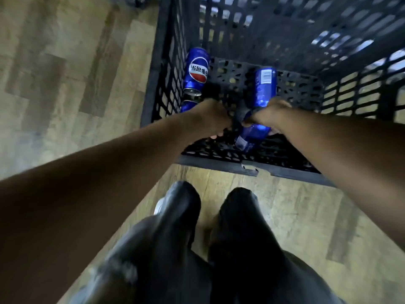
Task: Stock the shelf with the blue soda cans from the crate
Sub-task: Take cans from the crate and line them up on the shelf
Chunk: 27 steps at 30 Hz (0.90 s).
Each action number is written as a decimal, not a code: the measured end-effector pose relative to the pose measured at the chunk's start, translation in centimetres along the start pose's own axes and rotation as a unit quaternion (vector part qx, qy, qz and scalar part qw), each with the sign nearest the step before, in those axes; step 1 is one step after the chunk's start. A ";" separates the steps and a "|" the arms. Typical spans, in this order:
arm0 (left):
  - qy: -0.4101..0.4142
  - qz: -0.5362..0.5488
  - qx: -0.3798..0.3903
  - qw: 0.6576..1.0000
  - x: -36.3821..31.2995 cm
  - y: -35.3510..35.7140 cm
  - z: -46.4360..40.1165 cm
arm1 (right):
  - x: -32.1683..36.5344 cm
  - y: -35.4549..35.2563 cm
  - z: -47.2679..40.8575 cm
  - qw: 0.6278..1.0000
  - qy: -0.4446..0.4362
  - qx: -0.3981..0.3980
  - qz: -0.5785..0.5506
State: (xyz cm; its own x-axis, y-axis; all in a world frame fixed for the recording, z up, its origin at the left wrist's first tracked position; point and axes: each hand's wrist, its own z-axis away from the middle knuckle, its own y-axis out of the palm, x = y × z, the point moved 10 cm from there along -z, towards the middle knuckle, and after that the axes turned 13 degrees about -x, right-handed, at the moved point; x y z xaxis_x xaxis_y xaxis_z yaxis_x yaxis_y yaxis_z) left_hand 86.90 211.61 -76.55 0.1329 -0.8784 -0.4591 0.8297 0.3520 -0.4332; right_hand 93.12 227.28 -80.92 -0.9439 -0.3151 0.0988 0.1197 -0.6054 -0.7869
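Two hands inside a black crate (166,69). Right hand (270,116): fingers curled round a glossy blue can (252,137), with another blue can (264,88) lying just beyond. Left hand (210,119): reaching down, grasp hidden, cannot tell. Two more blue cylindrical cans on the perforated floor by the left wall: logo can (196,72), partly hidden can (188,105). Crate: plastic lattice walls. Wood-plank floor (65,73), matte. Dark trousers (241,238).

Single head-worn wide-angle view, looking steeply down from close above into black crate (219,29), floor (65,73) around it.
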 end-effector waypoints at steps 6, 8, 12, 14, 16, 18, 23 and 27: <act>-0.154 0.168 0.012 0.974 -1.7 -3.1 7.9 | 5.7 -10.7 9.1 0.997 -0.063 -0.033 -0.031; -0.203 0.269 0.007 0.942 -3.2 -5.3 11.2 | 7.8 -14.9 12.6 0.993 -0.086 -0.041 -0.070; -0.258 0.397 0.015 0.881 -7.1 -9.2 17.0 | 11.0 -23.3 19.6 0.981 -0.135 -0.060 -0.123; -0.273 0.422 0.017 0.865 -9.5 -11.5 19.3 | 12.0 -27.4 22.6 0.973 -0.156 -0.082 -0.146; -0.269 0.446 0.025 0.853 -12.4 -13.8 21.6 | 12.9 -31.5 25.7 0.961 -0.189 -0.107 -0.174; -0.259 0.484 0.035 0.835 -15.2 -15.9 23.9 | 13.4 -35.5 28.8 0.945 -0.231 -0.131 -0.191; -0.169 0.480 0.044 0.860 -22.8 -20.3 30.4 | 13.3 -44.5 35.8 0.900 -0.328 -0.192 -0.212; -0.127 0.472 0.023 0.872 -27.3 -23.3 36.4 | 12.8 -50.3 40.7 0.869 -0.385 -0.228 -0.210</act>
State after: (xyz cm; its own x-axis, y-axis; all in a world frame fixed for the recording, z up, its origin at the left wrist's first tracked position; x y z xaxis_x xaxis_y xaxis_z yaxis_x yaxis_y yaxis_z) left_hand 83.65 215.57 -25.71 0.8798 -0.2493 -0.4048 0.3053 0.9490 0.0791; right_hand 87.58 223.98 -15.30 -0.3673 -0.6396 0.6752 -0.4858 -0.4872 -0.7257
